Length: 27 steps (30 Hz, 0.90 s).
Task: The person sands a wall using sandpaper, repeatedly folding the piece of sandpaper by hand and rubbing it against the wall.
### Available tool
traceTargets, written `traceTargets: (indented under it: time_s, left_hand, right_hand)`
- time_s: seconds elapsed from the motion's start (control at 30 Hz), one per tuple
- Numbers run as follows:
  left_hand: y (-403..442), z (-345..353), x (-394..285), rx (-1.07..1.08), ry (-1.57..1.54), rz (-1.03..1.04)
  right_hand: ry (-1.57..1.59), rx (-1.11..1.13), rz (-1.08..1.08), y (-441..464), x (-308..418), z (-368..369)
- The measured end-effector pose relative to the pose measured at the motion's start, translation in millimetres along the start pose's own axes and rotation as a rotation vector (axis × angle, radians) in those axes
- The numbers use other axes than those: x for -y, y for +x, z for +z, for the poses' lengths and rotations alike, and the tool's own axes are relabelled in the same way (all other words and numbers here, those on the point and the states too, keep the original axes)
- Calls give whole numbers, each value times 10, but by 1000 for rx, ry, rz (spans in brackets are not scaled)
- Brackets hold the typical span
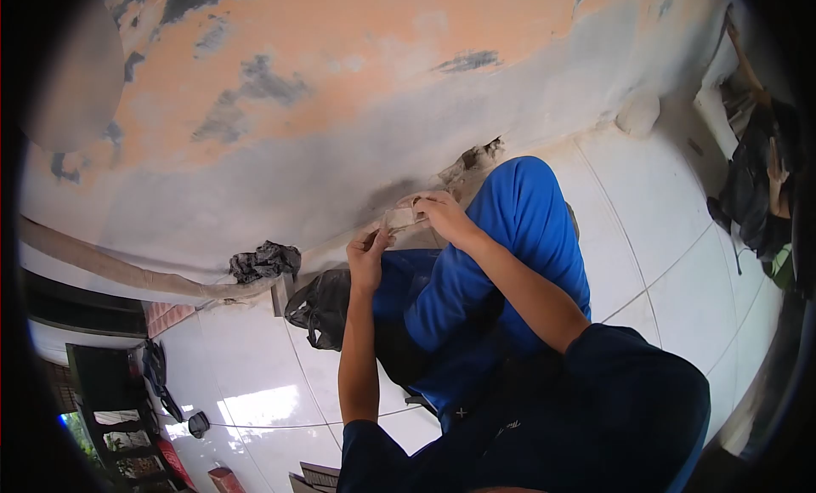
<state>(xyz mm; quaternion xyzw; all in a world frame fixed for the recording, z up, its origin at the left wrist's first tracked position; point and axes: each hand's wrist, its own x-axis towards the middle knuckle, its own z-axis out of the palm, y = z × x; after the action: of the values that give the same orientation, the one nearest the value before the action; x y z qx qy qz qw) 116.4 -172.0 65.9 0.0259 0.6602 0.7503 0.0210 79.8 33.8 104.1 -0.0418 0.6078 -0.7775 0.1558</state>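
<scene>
Between my two hands is a small, pale, flat piece [399, 218], roughly rectangular; its material is too small to make out. My left hand [367, 255] pinches its near left edge between thumb and fingers. The fingers of my right hand [444, 218] are closed on the opposite end, beside my raised knee in blue trousers [529, 212]. Both hands are close to the foot of a wall [340, 144] with peeling orange and grey patches. Just beyond the right hand, a broken hole [478, 157] shows at the wall's base.
Dark crumpled plastic [265, 262] lies by the wall, left of my hands. A black bag [325, 306] rests beside my left forearm. White floor tiles [620, 204] spread around me. Dark bags and clutter [761, 178] are at far right, a dark rack [110, 408] at lower left.
</scene>
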Motion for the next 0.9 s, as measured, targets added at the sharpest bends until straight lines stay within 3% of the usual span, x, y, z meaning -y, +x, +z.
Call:
traceTargets:
  time_s: [0.13, 0.33, 0.47, 0.63, 0.73, 0.9]
  left_hand:
    - [-3, 26, 2, -17, -48, -7]
    - [0, 311, -64, -28, 197, 72]
    - [122, 510, -199, 13, 703, 197]
    - [180, 749, -326, 153, 819, 168]
    - [134, 887, -300, 225, 844, 208]
    - [171, 1101, -434, 242, 907, 270]
  right_hand:
    - [196, -45, 31, -70, 122, 79]
    - [82, -108, 27, -59, -35, -80]
    - [-186, -135, -33, -30, -183, -265]
    - [-264, -242, 29, -93, -2, -474]
    - [-3, -353, -48, -77, -131, -550]
    - [113, -363, -98, -111, -27, -644]
